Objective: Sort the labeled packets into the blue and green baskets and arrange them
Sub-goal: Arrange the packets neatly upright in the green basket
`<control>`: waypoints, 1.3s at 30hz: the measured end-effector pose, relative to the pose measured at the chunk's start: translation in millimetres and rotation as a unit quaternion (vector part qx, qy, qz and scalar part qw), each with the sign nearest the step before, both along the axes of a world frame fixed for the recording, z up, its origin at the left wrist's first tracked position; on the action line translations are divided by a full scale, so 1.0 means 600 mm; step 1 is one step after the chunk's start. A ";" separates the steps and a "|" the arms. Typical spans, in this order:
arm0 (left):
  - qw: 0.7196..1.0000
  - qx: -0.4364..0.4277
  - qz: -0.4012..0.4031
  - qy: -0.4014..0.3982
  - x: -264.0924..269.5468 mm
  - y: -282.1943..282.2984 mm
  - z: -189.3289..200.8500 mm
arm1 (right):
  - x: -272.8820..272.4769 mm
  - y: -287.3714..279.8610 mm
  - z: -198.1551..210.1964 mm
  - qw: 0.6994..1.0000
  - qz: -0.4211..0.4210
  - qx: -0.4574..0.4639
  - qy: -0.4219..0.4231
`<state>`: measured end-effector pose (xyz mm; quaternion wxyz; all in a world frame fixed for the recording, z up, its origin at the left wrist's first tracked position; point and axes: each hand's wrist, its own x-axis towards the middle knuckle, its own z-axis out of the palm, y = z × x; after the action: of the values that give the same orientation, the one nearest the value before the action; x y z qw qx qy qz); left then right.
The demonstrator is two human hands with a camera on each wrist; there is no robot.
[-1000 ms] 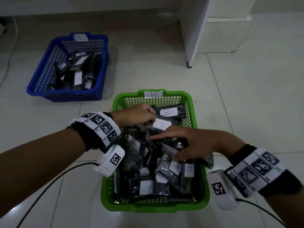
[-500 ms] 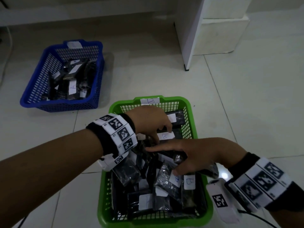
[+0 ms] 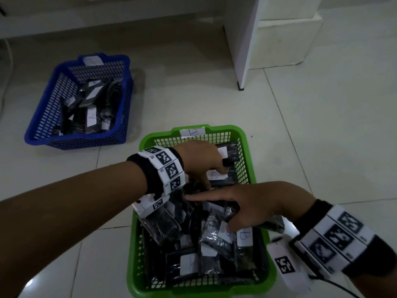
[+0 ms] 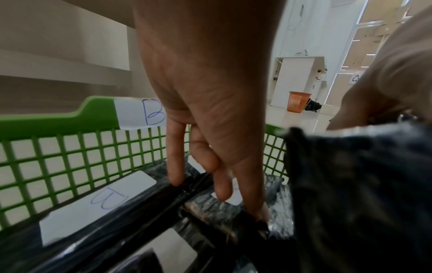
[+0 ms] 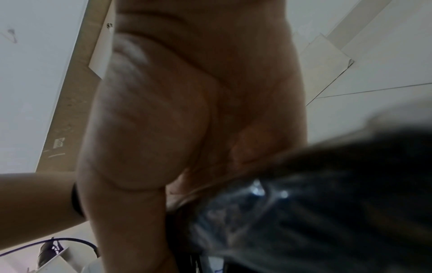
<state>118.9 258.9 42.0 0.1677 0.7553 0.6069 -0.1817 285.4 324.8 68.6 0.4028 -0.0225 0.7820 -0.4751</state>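
The green basket, tagged B, stands in front of me, full of black packets with white labels. My left hand reaches into its far end. Its straight fingers press down on packets there, beside a packet marked B. My right hand lies over the middle of the pile with the index finger stretched left. It holds a black packet against the palm, and that packet's end shows under the wrist. The blue basket at the far left holds several labeled packets.
A white cabinet panel stands on the tiled floor behind the green basket, at the right. A black cable trails from my right wrist. Far off in the left wrist view stands an orange bin.
My left hand has pushed further into the far end of the green basket and turned its fingers down onto the packets. The right hand has barely moved.
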 end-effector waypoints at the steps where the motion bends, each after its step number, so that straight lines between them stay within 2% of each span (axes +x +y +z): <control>1: 1.000 0.000 0.011 -0.012 -0.002 -0.002 0.001 | 0.001 0.000 0.001 1.000 -0.001 -0.002 0.000; 4: 0.996 0.050 0.049 -0.054 -0.018 0.000 0.015 | 0.003 0.002 0.004 1.000 -0.011 -0.011 0.000; 6: 0.997 0.052 0.052 -0.014 -0.033 0.002 0.028 | 0.005 0.005 0.000 0.999 -0.028 -0.018 0.001; 9: 0.996 -0.016 0.070 0.046 -0.044 0.006 0.034 | 0.000 0.008 -0.012 0.999 -0.053 -0.003 0.005; 11: 0.992 -0.029 0.125 0.004 -0.049 0.010 0.044 | -0.005 0.010 -0.013 0.996 -0.063 0.045 0.034; 14: 0.967 -0.037 0.218 -0.125 -0.058 0.001 0.059 | -0.016 0.019 -0.013 0.989 -0.104 0.082 0.065; 17: 0.951 -0.158 0.207 -0.164 -0.032 -0.040 0.048 | -0.025 0.037 -0.003 0.981 -0.137 0.118 0.072; 19: 0.940 -0.199 0.214 -0.176 -0.010 -0.079 0.027 | -0.032 0.052 0.010 0.969 -0.170 0.152 0.099; 22: 0.915 -0.142 0.265 -0.268 0.005 -0.132 0.029 | -0.043 0.065 0.029 0.936 -0.234 0.189 0.183; 25: 0.888 -0.146 0.276 -0.336 0.008 -0.175 0.049 | -0.055 0.060 0.029 0.915 -0.262 0.195 0.237; 27: 0.887 -0.141 0.273 -0.344 0.014 -0.196 0.056 | -0.063 0.050 0.022 0.927 -0.236 0.183 0.227; 31: 0.886 -0.095 0.286 -0.351 0.023 -0.232 0.062 | -0.079 0.036 0.012 0.959 -0.171 0.166 0.155; 35: 0.888 -0.046 0.299 -0.345 0.036 -0.262 0.049 | -0.104 0.022 0.005 0.954 -0.143 0.183 0.192; 39: 0.907 0.025 0.280 -0.312 0.052 -0.287 0.044 | -0.147 -0.005 -0.011 0.946 -0.140 0.174 0.235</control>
<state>150.0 86.7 68.4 0.3740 0.5763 0.7143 0.1331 196.9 321.6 62.2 0.1345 0.0461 0.9204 -0.3642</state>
